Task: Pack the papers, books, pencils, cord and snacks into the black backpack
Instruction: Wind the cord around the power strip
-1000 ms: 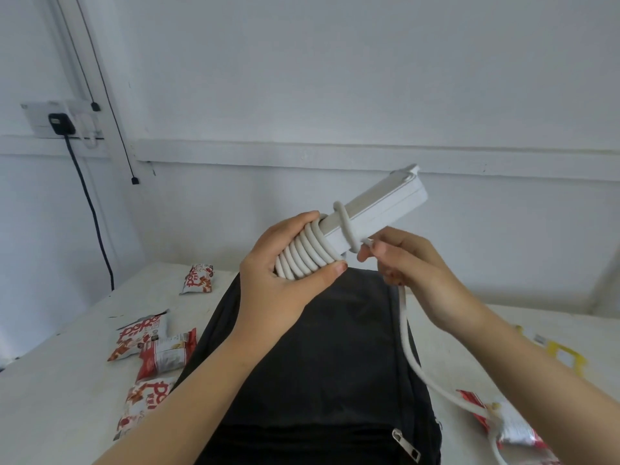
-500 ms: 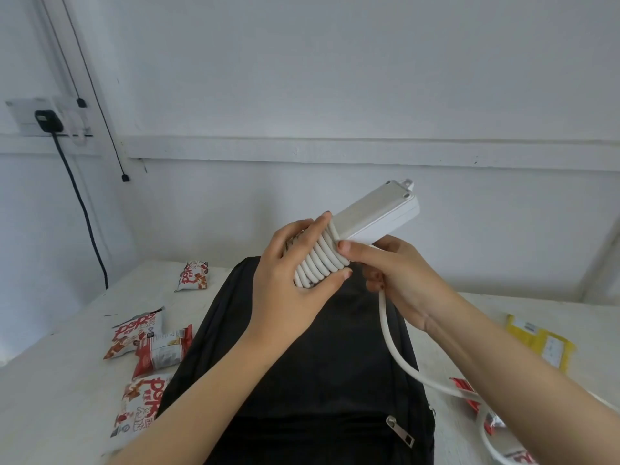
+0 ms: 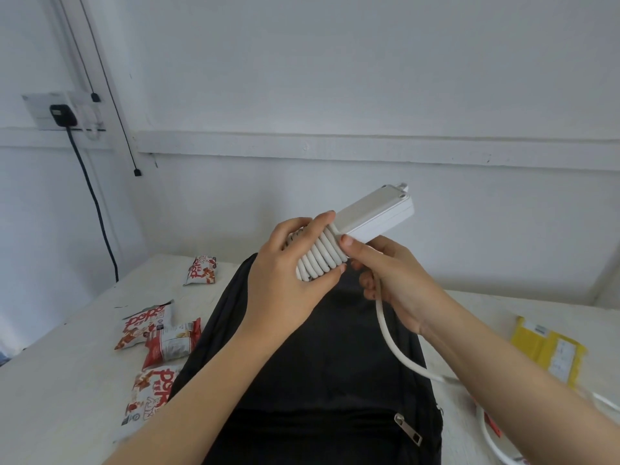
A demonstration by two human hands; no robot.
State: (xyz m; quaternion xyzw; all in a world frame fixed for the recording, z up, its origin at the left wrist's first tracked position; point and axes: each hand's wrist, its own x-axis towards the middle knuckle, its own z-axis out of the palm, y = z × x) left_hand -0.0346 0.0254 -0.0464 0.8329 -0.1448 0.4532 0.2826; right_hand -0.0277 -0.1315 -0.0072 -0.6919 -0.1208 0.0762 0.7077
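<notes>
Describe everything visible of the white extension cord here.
The white extension cord is a plastic-looking rectangular block tilted up to the right above the black backpack, thick cable wound in tight turns round its lower end. The left hand grips the coils; the right hand holds the loose tail, which trails down toward the table.

I see a white table [image 3: 60, 380] carrying the black backpack [image 3: 318, 380] lying flat, four snack packets [image 3: 167, 342] to its left and a yellow packet [image 3: 550, 350] to its right.
</notes>
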